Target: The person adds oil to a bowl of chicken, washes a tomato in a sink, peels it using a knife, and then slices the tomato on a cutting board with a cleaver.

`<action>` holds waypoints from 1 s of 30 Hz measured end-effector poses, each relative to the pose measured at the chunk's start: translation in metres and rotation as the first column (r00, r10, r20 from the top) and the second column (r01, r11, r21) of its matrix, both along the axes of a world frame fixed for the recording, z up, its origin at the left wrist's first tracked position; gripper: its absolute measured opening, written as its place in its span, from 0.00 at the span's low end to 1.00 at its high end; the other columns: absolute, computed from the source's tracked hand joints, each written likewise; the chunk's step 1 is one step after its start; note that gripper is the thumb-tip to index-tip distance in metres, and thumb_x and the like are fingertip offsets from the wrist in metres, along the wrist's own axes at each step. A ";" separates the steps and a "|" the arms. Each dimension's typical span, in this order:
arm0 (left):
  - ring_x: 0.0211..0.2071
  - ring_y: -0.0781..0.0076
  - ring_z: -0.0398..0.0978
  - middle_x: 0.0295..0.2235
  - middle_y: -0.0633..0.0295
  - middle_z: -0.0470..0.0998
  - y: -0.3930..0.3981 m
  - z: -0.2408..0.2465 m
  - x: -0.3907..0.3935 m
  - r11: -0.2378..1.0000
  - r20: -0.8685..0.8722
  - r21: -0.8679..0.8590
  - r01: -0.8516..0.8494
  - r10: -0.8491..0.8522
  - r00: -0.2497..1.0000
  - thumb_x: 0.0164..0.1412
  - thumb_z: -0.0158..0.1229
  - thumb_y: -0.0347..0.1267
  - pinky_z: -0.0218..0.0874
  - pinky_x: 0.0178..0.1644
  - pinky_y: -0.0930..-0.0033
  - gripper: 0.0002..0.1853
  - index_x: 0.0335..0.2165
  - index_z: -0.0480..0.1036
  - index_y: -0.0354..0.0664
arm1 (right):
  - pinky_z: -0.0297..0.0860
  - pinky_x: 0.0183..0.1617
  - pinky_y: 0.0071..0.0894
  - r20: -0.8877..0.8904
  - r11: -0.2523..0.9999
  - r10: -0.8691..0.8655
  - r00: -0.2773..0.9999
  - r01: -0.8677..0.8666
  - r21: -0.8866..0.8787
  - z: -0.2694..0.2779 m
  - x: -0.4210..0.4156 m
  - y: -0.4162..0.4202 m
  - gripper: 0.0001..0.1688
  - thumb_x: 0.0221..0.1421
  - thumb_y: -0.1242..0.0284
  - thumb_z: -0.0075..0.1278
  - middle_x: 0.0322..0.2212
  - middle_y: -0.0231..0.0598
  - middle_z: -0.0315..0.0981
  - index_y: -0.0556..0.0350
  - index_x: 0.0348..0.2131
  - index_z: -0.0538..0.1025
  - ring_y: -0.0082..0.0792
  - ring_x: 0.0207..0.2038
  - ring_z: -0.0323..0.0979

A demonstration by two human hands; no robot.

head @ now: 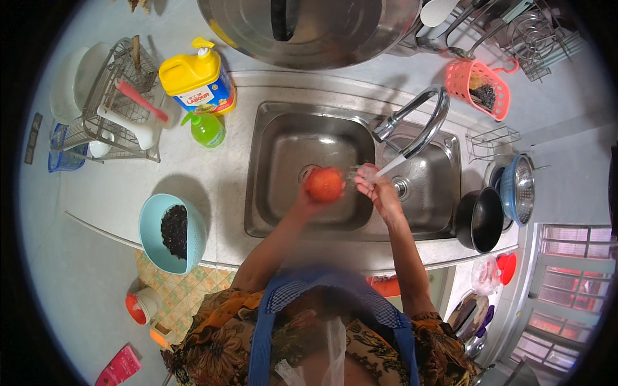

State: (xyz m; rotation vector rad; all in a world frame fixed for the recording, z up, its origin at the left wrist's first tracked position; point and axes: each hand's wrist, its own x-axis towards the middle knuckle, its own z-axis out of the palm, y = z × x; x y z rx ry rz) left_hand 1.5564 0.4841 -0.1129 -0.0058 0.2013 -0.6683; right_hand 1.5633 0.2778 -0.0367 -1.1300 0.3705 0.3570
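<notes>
My left hand point(309, 193) holds a round, orange-red tomato point(325, 185) above the left basin point(289, 212) of a steel double sink. The tomato's skin looks wet and slightly blurred. Under the running water point(390, 165) is my right hand point(374, 184), palm up with its fingers spread and nothing in it. That stream pours from a curved chrome faucet point(437, 125), and drops splash towards the tomato. My right hand is over the divider between the basins, a little apart from the tomato.
Left of the sink stand a yellow detergent jug point(190, 75), a green pump bottle point(207, 130), a wire dish rack point(120, 111) and a light-blue colander bowl point(149, 231) with dark food. A black pot point(487, 219) sits at the right. Behind hangs a pink basket point(502, 94) near a large metal pan point(333, 34).
</notes>
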 end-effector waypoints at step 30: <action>0.54 0.51 0.61 0.53 0.51 0.63 0.044 0.050 -0.025 0.998 0.082 0.058 -0.014 0.009 0.997 0.54 0.43 0.62 0.52 0.55 0.39 0.41 0.54 0.59 0.41 | 0.66 0.50 0.40 -0.465 -0.570 0.414 0.782 -0.175 -0.803 0.054 0.108 -0.177 0.31 0.47 0.55 0.51 0.48 0.41 0.68 0.43 0.50 0.68 0.39 0.48 0.69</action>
